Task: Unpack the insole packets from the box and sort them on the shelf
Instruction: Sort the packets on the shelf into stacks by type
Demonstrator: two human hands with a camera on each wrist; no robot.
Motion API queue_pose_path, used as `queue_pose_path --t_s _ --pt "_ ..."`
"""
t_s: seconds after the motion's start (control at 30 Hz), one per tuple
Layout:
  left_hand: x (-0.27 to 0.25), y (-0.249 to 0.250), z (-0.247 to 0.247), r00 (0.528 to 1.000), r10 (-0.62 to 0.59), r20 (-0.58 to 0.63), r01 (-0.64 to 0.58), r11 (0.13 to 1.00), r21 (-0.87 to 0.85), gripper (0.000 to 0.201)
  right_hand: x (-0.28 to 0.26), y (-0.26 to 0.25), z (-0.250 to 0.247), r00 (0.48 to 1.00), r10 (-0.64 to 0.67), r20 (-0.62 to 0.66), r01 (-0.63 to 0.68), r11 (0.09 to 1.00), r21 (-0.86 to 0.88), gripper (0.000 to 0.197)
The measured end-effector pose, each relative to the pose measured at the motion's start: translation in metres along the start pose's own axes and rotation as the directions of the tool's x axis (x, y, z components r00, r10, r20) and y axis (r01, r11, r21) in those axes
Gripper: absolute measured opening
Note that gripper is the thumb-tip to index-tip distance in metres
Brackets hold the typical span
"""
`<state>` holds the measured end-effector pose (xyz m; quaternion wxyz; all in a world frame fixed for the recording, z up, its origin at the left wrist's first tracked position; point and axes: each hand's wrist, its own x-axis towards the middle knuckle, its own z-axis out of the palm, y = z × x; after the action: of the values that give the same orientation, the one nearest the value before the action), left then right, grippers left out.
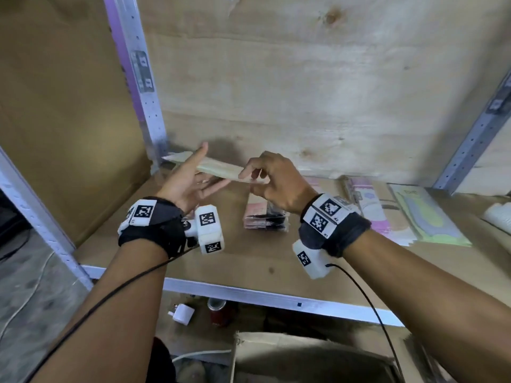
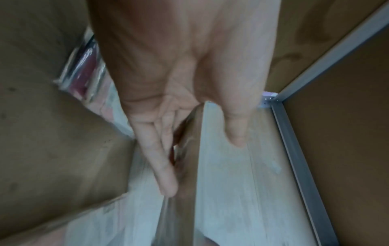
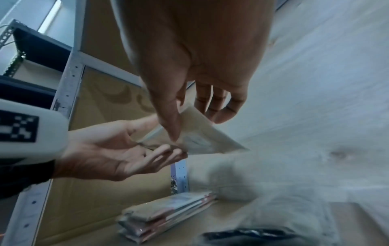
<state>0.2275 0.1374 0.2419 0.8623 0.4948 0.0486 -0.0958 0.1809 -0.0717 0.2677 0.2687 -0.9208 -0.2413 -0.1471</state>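
A pale beige insole packet (image 1: 218,167) hangs level above the wooden shelf (image 1: 249,261), held between both hands. My right hand (image 1: 249,181) pinches its right end between thumb and fingers; the right wrist view shows the thumb lying on the packet (image 3: 202,138). My left hand (image 1: 214,165) is spread with straight fingers, thumb up, and the packet's left part passes between thumb and fingers. In the right wrist view the packet's corner rests on the left fingertips (image 3: 179,152). A stack of pink and black packets (image 1: 265,217) lies on the shelf under the hands.
Pink packets (image 1: 370,205) and pale green packets (image 1: 431,217) lie flat at the shelf's right. A cardboard panel (image 1: 69,134) and a metal post (image 1: 138,78) close the left side. An open cardboard box (image 1: 304,355) sits below the shelf's front rail (image 1: 249,294).
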Motion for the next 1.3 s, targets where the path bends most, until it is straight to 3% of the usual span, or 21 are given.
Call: queue_pose_path --t_s 0.07,0.13,0.23,0.3,0.37,0.43,0.5,0.6,0.7,0.8,0.97,1.07,1.17,1.3 --pt "-0.003 -0.012 0.011 0.999 0.014 -0.040 -0.012 0.998 0.060 0.026 -0.012 0.009 -0.010 0.993 0.058 0.101 -0.053 0.997 -0.051 0.029" --pt "-0.005 -0.022 0.021 1.000 0.004 -0.026 -0.001 0.991 0.136 0.008 -0.025 0.020 -0.022 0.983 0.124 0.136 -0.128 0.991 0.022 0.031" --pt "-0.010 -0.035 0.038 0.996 -0.043 0.081 0.025 0.977 0.212 0.022 -0.044 0.043 -0.038 0.974 0.228 -0.004 -0.226 0.965 0.133 0.030" --pt "-0.015 -0.044 0.053 0.987 -0.074 0.140 0.037 0.969 0.246 0.031 -0.057 0.061 -0.046 0.935 0.353 -0.016 -0.342 0.915 0.214 0.032" --pt "-0.018 -0.054 0.069 0.980 -0.089 0.180 0.041 0.965 0.259 0.024 -0.072 0.077 -0.052 0.876 0.462 0.139 -0.478 0.793 0.378 0.034" --pt "-0.021 -0.064 0.084 0.974 -0.112 0.198 0.052 0.957 0.285 0.017 -0.088 0.088 -0.055 0.834 0.470 0.288 -0.549 0.658 0.516 0.022" --pt "-0.020 -0.072 0.096 0.980 -0.090 0.175 0.030 0.948 0.317 0.015 -0.103 0.097 -0.057 0.838 0.455 0.301 -0.536 0.583 0.611 0.016" --pt "-0.016 -0.078 0.109 0.998 0.030 0.062 -0.049 0.944 0.325 0.023 -0.124 0.110 -0.059 0.834 0.463 0.300 -0.532 0.533 0.658 0.028" --pt "-0.009 -0.083 0.116 0.992 0.125 -0.025 -0.108 0.933 0.343 0.036 -0.139 0.120 -0.060 0.832 0.455 0.316 -0.541 0.540 0.645 0.033" --pt "0.001 -0.091 0.122 0.986 0.161 -0.043 -0.130 0.906 0.404 0.027 -0.147 0.126 -0.067 0.846 0.441 0.299 -0.521 0.566 0.639 0.023" --pt "0.016 -0.099 0.130 0.994 0.091 -0.063 -0.059 0.919 0.389 0.022 -0.158 0.135 -0.073 0.849 0.442 0.289 -0.510 0.547 0.664 0.021" --pt "0.023 -0.106 0.134 0.999 0.012 -0.030 0.001 0.912 0.411 0.036 -0.165 0.140 -0.075 0.857 0.442 0.266 -0.493 0.550 0.674 0.027" --pt "0.024 -0.111 0.140 1.000 -0.014 -0.013 0.018 0.933 0.360 0.038 -0.169 0.146 -0.079 0.858 0.458 0.231 -0.481 0.561 0.674 0.025" --pt "0.018 -0.119 0.155 0.985 -0.054 0.162 0.004 0.955 0.297 0.040 -0.175 0.160 -0.083 0.837 0.528 0.146 -0.469 0.551 0.690 0.030"
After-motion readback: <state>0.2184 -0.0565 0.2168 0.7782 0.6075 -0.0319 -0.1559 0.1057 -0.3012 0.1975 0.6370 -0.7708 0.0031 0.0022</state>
